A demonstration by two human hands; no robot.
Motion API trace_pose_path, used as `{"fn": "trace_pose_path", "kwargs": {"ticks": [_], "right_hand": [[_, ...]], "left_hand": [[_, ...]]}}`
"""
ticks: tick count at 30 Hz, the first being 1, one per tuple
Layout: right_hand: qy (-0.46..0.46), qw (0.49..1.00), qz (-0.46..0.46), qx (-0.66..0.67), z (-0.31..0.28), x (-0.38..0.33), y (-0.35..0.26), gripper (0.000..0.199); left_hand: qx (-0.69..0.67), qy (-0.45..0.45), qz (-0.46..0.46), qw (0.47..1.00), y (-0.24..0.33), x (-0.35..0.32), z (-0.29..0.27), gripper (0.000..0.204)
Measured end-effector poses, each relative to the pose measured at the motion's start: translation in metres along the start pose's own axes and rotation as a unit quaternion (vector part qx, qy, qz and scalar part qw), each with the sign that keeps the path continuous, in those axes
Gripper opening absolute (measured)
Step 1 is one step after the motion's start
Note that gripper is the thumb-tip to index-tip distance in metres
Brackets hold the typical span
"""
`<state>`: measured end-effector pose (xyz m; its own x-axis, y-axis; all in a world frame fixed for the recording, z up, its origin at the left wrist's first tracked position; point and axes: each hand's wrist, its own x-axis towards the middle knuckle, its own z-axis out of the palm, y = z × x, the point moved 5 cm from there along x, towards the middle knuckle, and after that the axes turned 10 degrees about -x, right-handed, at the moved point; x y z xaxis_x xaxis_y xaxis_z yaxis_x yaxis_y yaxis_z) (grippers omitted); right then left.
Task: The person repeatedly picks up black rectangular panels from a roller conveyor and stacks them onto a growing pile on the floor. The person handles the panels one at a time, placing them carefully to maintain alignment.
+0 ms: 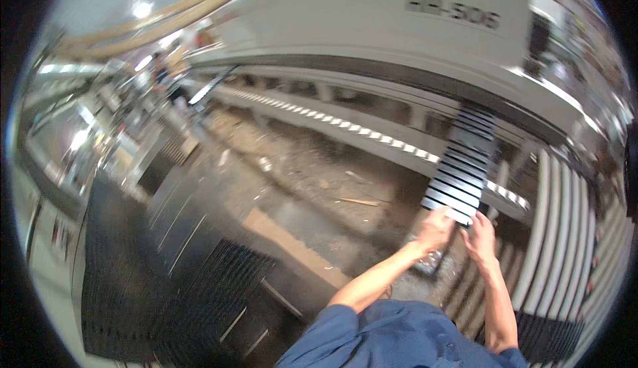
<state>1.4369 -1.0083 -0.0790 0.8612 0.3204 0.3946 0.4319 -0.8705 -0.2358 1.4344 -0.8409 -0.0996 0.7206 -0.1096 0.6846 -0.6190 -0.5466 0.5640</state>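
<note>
At the bottom edge of the frame a blue sleeve (392, 338) is seen, from which two bare forearms rise toward the right of centre. The left hand (435, 230) is closed on the near left corner of a striped black-and-white panel (465, 165), and the right hand (480, 237) is laid against its near right edge, fingers curled on it. The panel is held at its lower end only and stretches up and away, its far end lying at the long white machine (372, 29) that fills the upper frame. Just right of the hands, white rollers (565, 228) are ranged side by side. In the lower left, black ribbed mats (126, 281) are spread on the floor. Between mats and machine, a dusty floor (312, 175) littered with scraps is seen. Along the machine's foot a striped rail (332, 121) runs toward the upper left, where blurred workbenches are seen.
</note>
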Motion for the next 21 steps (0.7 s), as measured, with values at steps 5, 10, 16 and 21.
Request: {"fn": "trace_pose_path", "kwargs": {"ticks": [5, 10, 16, 21], "right_hand": [[-0.028, 0.996, -0.016, -0.087, 0.012, 0.006, 0.012, 0.05], [-0.027, 0.994, -0.011, -0.105, 0.004, -0.004, 0.025, 0.042], [-0.005, 0.987, 0.046, -0.154, -0.016, -0.042, 0.081, 0.03], [0.018, 0.981, 0.085, -0.173, -0.029, -0.066, 0.112, 0.028]], "left_hand": [[0.035, -0.035, -0.128, 0.991, -0.003, -0.057, -0.04, 0.027], [0.062, -0.169, -0.354, 0.918, -0.079, -0.239, -0.063, 0.029], [-0.159, -0.041, -0.827, 0.538, -0.094, -0.425, -0.09, 0.018], [-0.189, -0.013, -0.863, 0.468, -0.097, -0.457, -0.096, 0.016]]}}
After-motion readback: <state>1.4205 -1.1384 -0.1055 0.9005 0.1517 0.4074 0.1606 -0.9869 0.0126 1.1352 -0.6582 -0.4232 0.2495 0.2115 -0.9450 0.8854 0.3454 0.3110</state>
